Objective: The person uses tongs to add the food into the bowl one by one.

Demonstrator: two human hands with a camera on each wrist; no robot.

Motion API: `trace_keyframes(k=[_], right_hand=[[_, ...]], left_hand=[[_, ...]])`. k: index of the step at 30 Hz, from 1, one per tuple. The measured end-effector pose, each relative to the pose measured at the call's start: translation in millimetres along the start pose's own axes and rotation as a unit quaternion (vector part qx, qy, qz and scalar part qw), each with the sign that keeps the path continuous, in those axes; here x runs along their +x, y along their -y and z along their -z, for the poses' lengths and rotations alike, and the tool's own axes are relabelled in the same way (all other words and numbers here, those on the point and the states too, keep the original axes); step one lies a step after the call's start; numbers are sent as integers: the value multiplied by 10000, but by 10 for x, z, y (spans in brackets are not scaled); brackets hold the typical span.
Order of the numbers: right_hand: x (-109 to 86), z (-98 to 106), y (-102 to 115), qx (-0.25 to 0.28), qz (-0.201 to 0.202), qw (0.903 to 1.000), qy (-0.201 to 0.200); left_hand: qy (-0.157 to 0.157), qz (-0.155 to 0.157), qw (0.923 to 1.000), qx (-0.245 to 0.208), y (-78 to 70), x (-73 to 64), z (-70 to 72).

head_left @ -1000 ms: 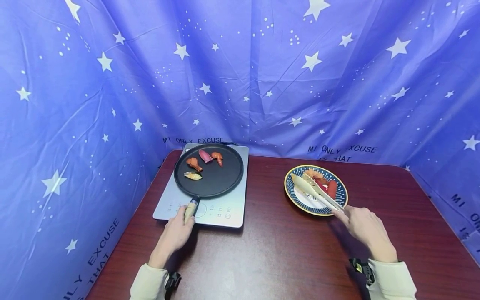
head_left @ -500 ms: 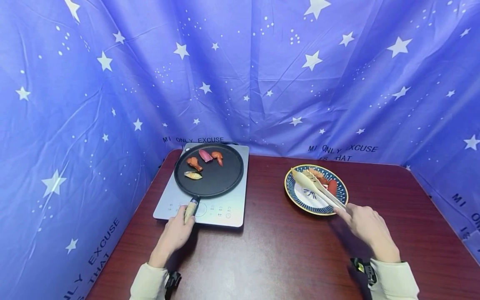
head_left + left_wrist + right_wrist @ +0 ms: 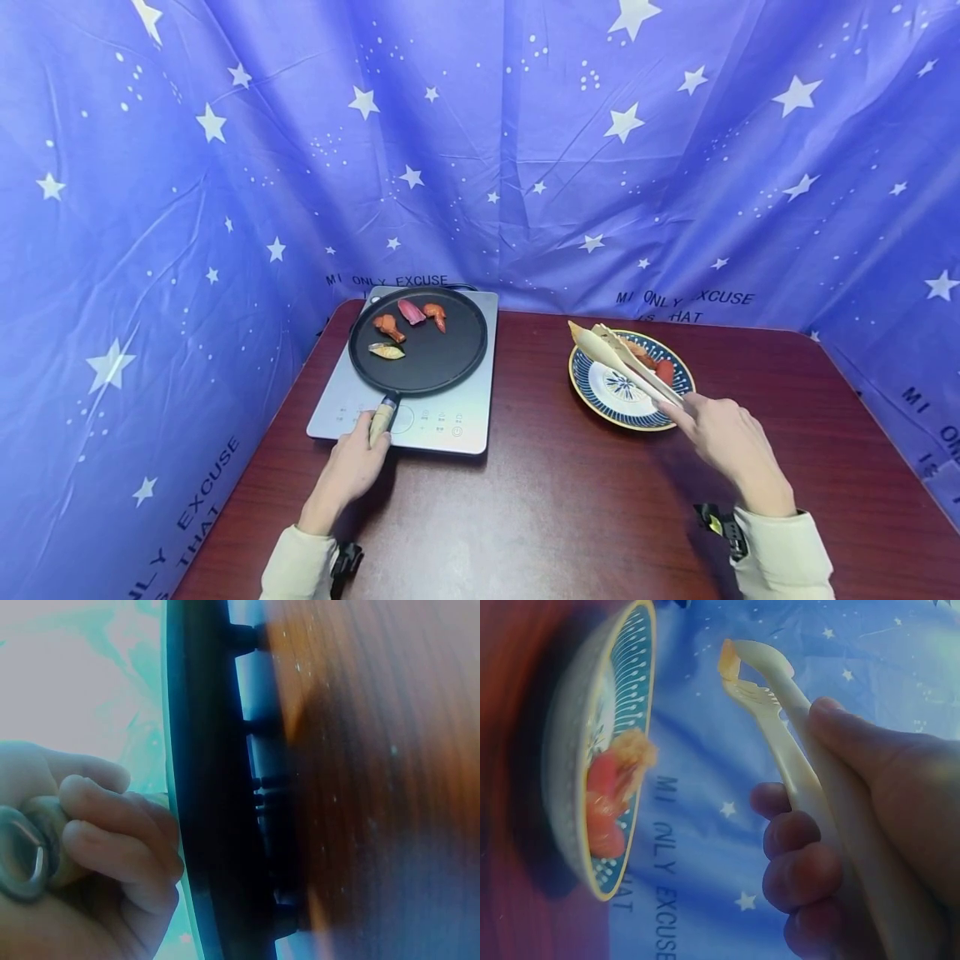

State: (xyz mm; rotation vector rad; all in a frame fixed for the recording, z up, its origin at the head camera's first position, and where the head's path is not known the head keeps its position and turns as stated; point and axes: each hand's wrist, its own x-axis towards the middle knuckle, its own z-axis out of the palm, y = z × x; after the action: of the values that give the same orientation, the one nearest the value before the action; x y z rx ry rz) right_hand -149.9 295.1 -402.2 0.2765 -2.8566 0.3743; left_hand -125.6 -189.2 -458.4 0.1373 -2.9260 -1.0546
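My left hand (image 3: 352,467) grips the pale handle (image 3: 381,423) of a round black pan (image 3: 442,358); the left wrist view shows fingers curled round the handle's ringed end. In the pan lie a chicken drumstick (image 3: 387,327), a pink slice (image 3: 411,312), a small wing-like piece (image 3: 435,316) and a yellowish piece (image 3: 386,351). My right hand (image 3: 731,446) holds cream tongs (image 3: 626,362) over a patterned plate (image 3: 600,400). Between the tong tips is a small orange-yellow food piece (image 3: 729,661), above the plate in the right wrist view.
The pan sits on a silver induction cooktop (image 3: 472,429) at the table's left. Red sausage-like pieces (image 3: 664,372) and a crumbed piece (image 3: 634,754) stay on the plate's right side. Starry blue curtain (image 3: 525,167) encloses the back and sides of the dark red table (image 3: 540,500).
The right hand has raised the tongs off the plate's food, their tips moving left to the rim with a small piece between them. The left hand and pan have stayed put.
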Motion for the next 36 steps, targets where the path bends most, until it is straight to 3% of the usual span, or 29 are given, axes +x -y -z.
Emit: trace_keyframes(k=[21,36], right_hand=[[233,57,389,-119,385,9992,-81],[433,-43,799,-105,1324,9886,-702]], left_hand=[[-20,7,10000,4,1,3,-2],[-24,35,10000,2,-5,-10,-7]])
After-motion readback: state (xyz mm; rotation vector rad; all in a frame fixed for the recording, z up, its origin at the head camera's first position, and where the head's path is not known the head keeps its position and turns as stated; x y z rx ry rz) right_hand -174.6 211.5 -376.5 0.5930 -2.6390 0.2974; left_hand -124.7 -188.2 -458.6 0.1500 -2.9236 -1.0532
